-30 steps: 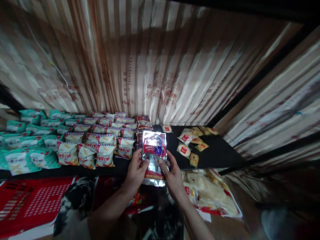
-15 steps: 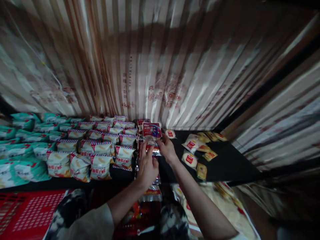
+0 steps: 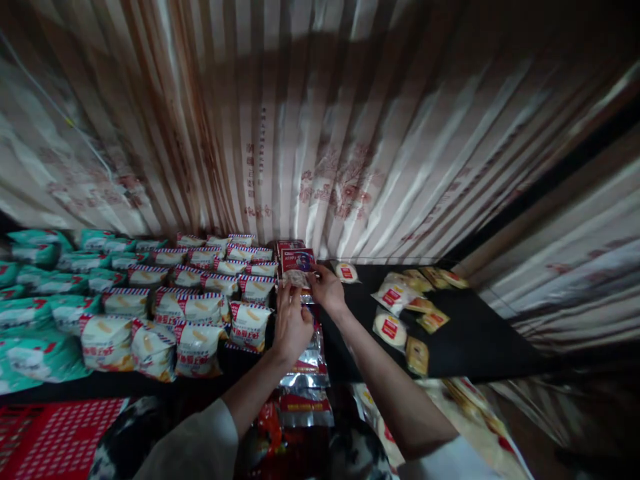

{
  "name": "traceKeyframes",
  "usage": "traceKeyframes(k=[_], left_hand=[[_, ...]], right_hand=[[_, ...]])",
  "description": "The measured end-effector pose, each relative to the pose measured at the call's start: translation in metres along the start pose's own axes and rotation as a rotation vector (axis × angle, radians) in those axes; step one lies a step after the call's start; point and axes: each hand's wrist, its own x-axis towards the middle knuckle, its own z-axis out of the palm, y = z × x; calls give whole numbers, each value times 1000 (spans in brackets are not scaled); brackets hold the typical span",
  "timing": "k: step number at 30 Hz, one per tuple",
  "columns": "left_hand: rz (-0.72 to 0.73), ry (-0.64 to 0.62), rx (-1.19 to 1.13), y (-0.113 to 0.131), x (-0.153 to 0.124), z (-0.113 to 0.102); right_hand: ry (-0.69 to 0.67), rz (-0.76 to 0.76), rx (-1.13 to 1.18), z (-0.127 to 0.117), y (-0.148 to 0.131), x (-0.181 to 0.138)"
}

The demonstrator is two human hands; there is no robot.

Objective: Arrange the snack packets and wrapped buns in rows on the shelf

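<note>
A dark red snack packet (image 3: 297,260) lies at the far end of a row of red-and-silver packets (image 3: 305,403) running along the black table. Fingers stretched forward, my left hand (image 3: 293,328) rests against the packet's near edge. My right hand (image 3: 327,290) has its thumb and fingers closed on the packet's right side. Another dark red packet (image 3: 290,244) shows just behind it. Both hands partly cover the row beneath them.
Puffed white-and-red snack bags (image 3: 199,350) and green bags (image 3: 43,353) stand in rows on the left. Flat round cakes in clear wrappers (image 3: 390,329) and yellow packets (image 3: 417,355) lie right. A red plastic basket (image 3: 60,433) sits lower left; a pleated curtain (image 3: 320,120) hangs behind.
The packet now lies lower and flatter against the row, with both hands still at it. The view has shifted slightly, showing more of the silver packets nearest me.
</note>
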Motion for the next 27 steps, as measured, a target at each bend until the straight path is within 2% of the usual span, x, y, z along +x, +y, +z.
traceKeyframes(k=[5, 11, 16, 23, 27], left_hand=[[5, -4, -16, -8, -1, 4], [-16, -12, -30, -10, -4, 7], [-29, -3, -52, -9, -8, 10], [-65, -37, -40, -6, -9, 12], [-65, -49, -35, -6, -8, 11]], right_hand=[[5, -41, -186, 5, -1, -5], [35, -113, -255, 8, 2, -6], [83, -236, -283, 14, -1, 9], [-77, -436, -305, 32, -20, 40], [-156, -380, -364, 38, -31, 45]])
